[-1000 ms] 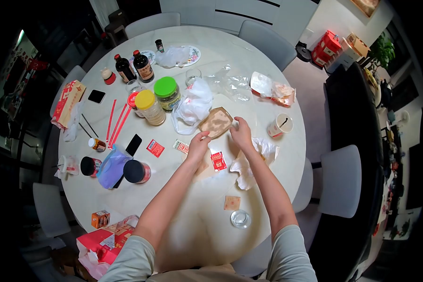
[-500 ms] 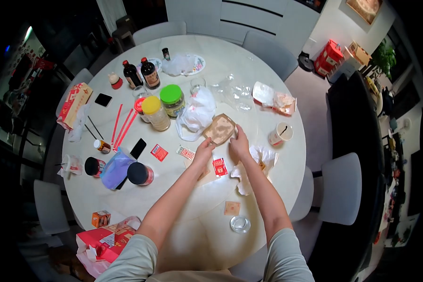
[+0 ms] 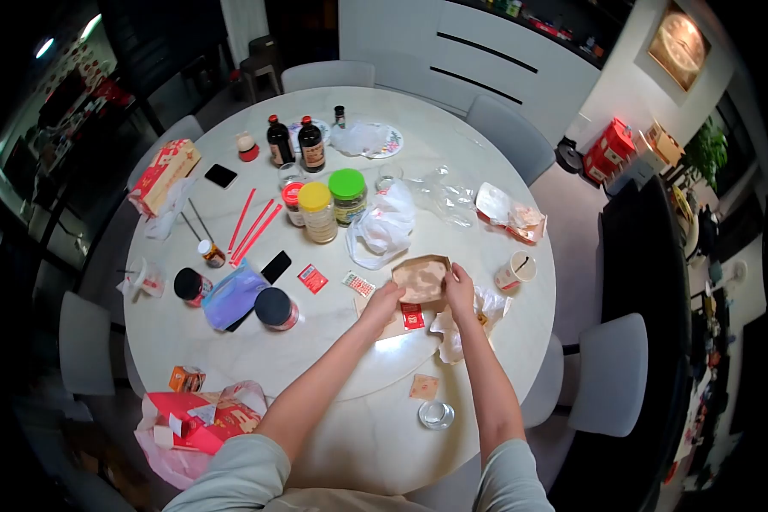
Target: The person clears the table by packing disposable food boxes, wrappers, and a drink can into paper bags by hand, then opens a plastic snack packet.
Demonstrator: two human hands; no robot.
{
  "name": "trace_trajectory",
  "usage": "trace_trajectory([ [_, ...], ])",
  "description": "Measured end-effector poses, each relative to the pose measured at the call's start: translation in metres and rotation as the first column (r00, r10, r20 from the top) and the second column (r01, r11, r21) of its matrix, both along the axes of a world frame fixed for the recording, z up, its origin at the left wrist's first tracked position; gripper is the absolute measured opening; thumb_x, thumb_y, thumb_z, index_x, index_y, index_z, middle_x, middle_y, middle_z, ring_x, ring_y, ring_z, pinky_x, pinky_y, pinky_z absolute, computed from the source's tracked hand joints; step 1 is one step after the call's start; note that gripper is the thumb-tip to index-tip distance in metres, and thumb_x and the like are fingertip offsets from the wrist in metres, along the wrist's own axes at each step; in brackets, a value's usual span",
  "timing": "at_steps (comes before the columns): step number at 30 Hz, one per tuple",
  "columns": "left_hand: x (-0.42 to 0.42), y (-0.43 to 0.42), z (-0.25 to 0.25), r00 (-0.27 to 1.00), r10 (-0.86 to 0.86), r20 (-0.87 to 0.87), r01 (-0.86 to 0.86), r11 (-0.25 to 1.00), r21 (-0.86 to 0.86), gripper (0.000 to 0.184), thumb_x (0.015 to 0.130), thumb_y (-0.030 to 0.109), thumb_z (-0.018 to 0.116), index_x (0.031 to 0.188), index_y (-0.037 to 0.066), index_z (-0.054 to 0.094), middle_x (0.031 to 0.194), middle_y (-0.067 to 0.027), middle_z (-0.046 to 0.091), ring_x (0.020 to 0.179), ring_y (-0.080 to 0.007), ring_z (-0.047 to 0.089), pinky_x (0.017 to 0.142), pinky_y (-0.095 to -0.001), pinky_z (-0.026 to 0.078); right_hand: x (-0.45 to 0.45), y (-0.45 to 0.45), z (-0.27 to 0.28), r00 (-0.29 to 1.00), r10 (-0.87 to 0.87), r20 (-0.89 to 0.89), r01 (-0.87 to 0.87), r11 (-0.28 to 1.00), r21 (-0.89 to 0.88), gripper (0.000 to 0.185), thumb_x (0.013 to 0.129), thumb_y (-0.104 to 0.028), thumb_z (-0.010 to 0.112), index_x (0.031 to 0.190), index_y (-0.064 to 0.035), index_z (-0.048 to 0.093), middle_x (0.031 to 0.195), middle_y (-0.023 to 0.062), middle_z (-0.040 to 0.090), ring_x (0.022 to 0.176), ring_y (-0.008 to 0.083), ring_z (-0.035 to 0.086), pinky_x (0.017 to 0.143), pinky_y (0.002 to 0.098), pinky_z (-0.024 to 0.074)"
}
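Observation:
Both hands hold a brown paper food tray (image 3: 421, 282) with stained, darker patches inside, tilted toward me above the table. My left hand (image 3: 386, 305) grips its left edge and my right hand (image 3: 460, 293) its right edge. Just below the tray, a red sachet (image 3: 412, 318) lies on a flat brown piece, partly covered by my left hand and the tray. A crumpled paper wrapper (image 3: 449, 334) rests under my right wrist. Left of the tray is a white-and-red sachet (image 3: 358, 283). Beyond it sits a white plastic bag (image 3: 382, 226).
On the round table (image 3: 333, 435) stand a paper cup (image 3: 515, 271), a green-lidded jar (image 3: 347, 200), a yellow-lidded jar (image 3: 318, 218), dark bottles (image 3: 312, 147) and a black-lidded jar (image 3: 276, 309). A clear glass (image 3: 436, 415) is near me. A red paper bag (image 3: 205, 427) lies front left.
My hands have brought the paper tray closer to me and tilted it, so more of its inside shows. The camera view has shifted too. Both hands keep their grip.

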State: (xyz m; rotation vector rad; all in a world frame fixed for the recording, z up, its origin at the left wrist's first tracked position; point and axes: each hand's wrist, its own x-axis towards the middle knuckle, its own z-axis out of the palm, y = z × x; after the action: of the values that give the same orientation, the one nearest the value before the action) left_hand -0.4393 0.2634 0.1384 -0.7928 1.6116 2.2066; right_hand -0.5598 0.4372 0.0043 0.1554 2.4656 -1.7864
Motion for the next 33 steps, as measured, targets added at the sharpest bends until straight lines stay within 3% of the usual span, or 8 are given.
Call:
trace_trajectory([
  [4, 0.065, -0.013, -0.017, 0.960, -0.026, -0.279, -0.020, 0.987, -0.162, 0.014, 0.089, 0.016, 0.050, 0.081, 0.004, 0.048, 0.079, 0.0001, 0.045, 0.077, -0.0092, 0.042, 0.070, -0.0245, 0.037, 0.080, -0.008, 0.099, 0.976, 0.214, 0.037, -0.200, 0.951, -0.235, 0.041, 0.094, -0.019, 0.052, 0.131, -0.0020, 0.049, 0.093, -0.0006, 0.061, 0.077, 0.0068, 0.055, 0.066, 0.0218, 0.0457],
  [8, 0.143, -0.025, 0.032, 0.934, 0.026, -0.356, -0.112, 0.968, -0.223, 0.014, 0.088, 0.013, 0.050, 0.080, 0.003, 0.045, 0.081, -0.0005, 0.040, 0.075, -0.0083, 0.041, 0.069, -0.0239, 0.036, 0.148, -0.022, 0.165, 0.930, 0.351, 0.108, -0.306, 0.903, -0.302, 0.044, 0.094, -0.020, 0.053, 0.133, -0.0016, 0.046, 0.104, 0.0041, 0.061, 0.087, 0.0097, 0.058, 0.075, 0.0242, 0.0481],
  [11, 0.197, -0.043, 0.067, 0.902, -0.008, -0.431, -0.113, 0.960, -0.254, 0.015, 0.090, 0.011, 0.051, 0.097, -0.003, 0.053, 0.106, -0.0036, 0.049, 0.089, -0.0097, 0.048, 0.080, -0.0242, 0.040, 0.189, -0.033, 0.191, 0.896, 0.442, 0.047, -0.401, 0.849, -0.344, 0.045, 0.093, -0.016, 0.055, 0.135, -0.0030, 0.044, 0.112, 0.0077, 0.059, 0.094, 0.0119, 0.058, 0.078, 0.0267, 0.0498],
  [14, 0.247, -0.056, 0.089, 0.879, 0.143, -0.455, -0.233, 0.961, -0.149, 0.040, 0.092, 0.011, 0.052, 0.126, -0.007, 0.045, 0.140, -0.0106, 0.037, 0.118, -0.0159, 0.046, 0.100, -0.0270, 0.035, 0.232, -0.049, 0.231, 0.860, 0.510, 0.020, -0.475, 0.812, -0.339, 0.045, 0.092, -0.013, 0.056, 0.135, -0.0051, 0.045, 0.123, 0.0078, 0.053, 0.098, 0.0116, 0.056, 0.082, 0.0272, 0.0489],
  [20, 0.355, -0.087, 0.173, 0.793, 0.169, -0.585, -0.368, 0.898, -0.241, 0.051, 0.095, 0.013, 0.049, 0.139, -0.005, 0.032, 0.143, -0.0120, 0.036, 0.132, -0.0186, 0.034, 0.106, -0.0292, 0.029, 0.321, -0.110, 0.311, 0.846, 0.506, -0.167, -0.525, 0.734, -0.432, 0.048, 0.089, -0.005, 0.056, 0.135, -0.0043, 0.043, 0.103, 0.0060, 0.060, 0.093, 0.0113, 0.057, 0.083, 0.0264, 0.0472],
  [23, 0.399, -0.112, 0.179, 0.738, 0.332, -0.588, -0.452, 0.890, -0.064, 0.050, 0.095, 0.012, 0.047, 0.139, -0.005, 0.031, 0.142, -0.0113, 0.037, 0.130, -0.0189, 0.037, 0.105, -0.0285, 0.031, 0.365, -0.144, 0.330, 0.792, 0.557, -0.251, -0.603, 0.649, -0.464, 0.043, 0.089, -0.005, 0.056, 0.130, -0.0031, 0.045, 0.101, 0.0062, 0.060, 0.089, 0.0116, 0.058, 0.079, 0.0259, 0.0487],
  [27, 0.449, -0.138, 0.200, 0.659, 0.482, -0.578, -0.545, 0.835, 0.075, 0.045, 0.096, 0.011, 0.043, 0.139, -0.002, 0.034, 0.139, -0.0112, 0.039, 0.128, -0.0174, 0.039, 0.107, -0.0301, 0.030, 0.412, -0.189, 0.336, 0.684, 0.593, -0.425, -0.727, 0.606, -0.325, 0.040, 0.088, -0.005, 0.058, 0.127, -0.0025, 0.048, 0.100, 0.0062, 0.060, 0.085, 0.0102, 0.058, 0.072, 0.0263, 0.0514],
  [33, 0.493, -0.165, 0.168, 0.610, 0.677, -0.411, -0.679, 0.714, 0.169, 0.048, 0.097, 0.014, 0.042, 0.140, -0.003, 0.029, 0.145, -0.0143, 0.031, 0.137, -0.0226, 0.025, 0.113, -0.0349, 0.020, 0.464, -0.227, 0.324, 0.376, 0.645, -0.666, -0.683, 0.678, 0.271, 0.041, 0.080, -0.004, 0.065, 0.119, -0.0051, 0.054, 0.107, 0.0111, 0.062, 0.090, 0.0223, 0.062, 0.075, 0.0311, 0.0511],
])
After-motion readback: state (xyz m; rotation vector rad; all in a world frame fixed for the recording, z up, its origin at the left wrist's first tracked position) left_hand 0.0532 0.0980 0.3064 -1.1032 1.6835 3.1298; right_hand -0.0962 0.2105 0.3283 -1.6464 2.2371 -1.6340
